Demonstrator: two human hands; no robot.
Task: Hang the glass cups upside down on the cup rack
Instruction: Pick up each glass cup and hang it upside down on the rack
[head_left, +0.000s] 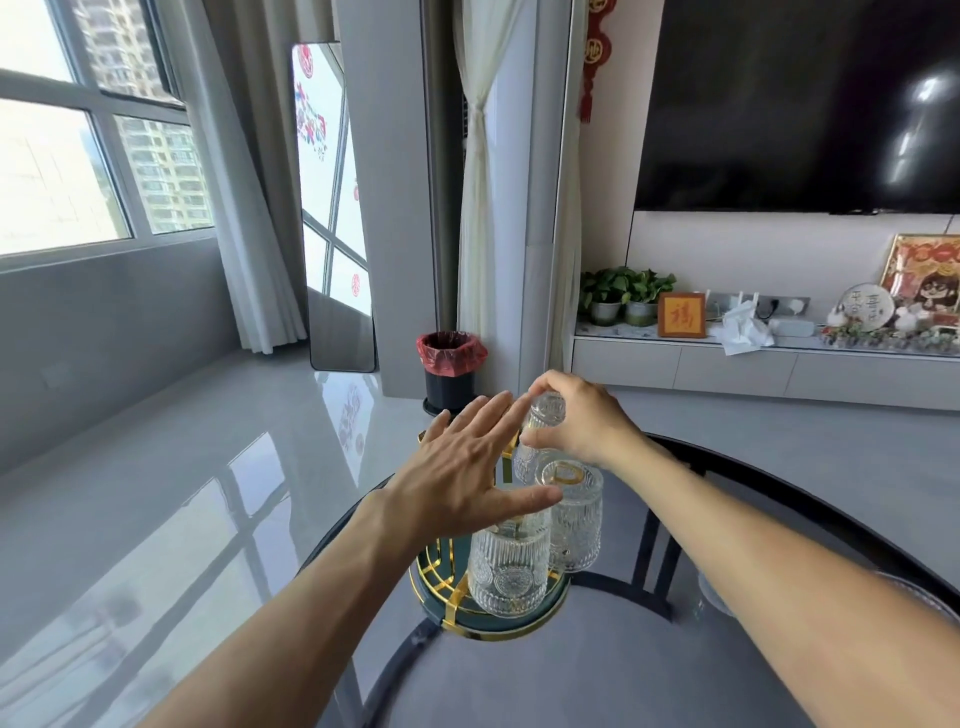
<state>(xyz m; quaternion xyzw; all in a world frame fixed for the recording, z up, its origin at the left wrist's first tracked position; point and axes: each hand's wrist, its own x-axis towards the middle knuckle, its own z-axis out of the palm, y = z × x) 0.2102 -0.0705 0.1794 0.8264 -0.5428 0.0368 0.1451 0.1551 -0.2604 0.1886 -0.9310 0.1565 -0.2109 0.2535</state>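
A cup rack (441, 587) with gold wire arms and a dark green round base stands on the glass table. Two ribbed glass cups hang upside down on it: one at the front (511, 571), one to its right (574, 517). My right hand (582, 418) grips a third glass cup (545, 415), upside down, at the far side of the rack. My left hand (467, 467) hovers flat above the rack with fingers spread, holding nothing and hiding the rack's top.
The round glass table (779, 467) has a dark rim. Another glass object (717, 592) shows beside my right forearm. A bin with a red liner (451, 371) stands on the floor beyond. A TV cabinet (753, 369) runs along the right wall.
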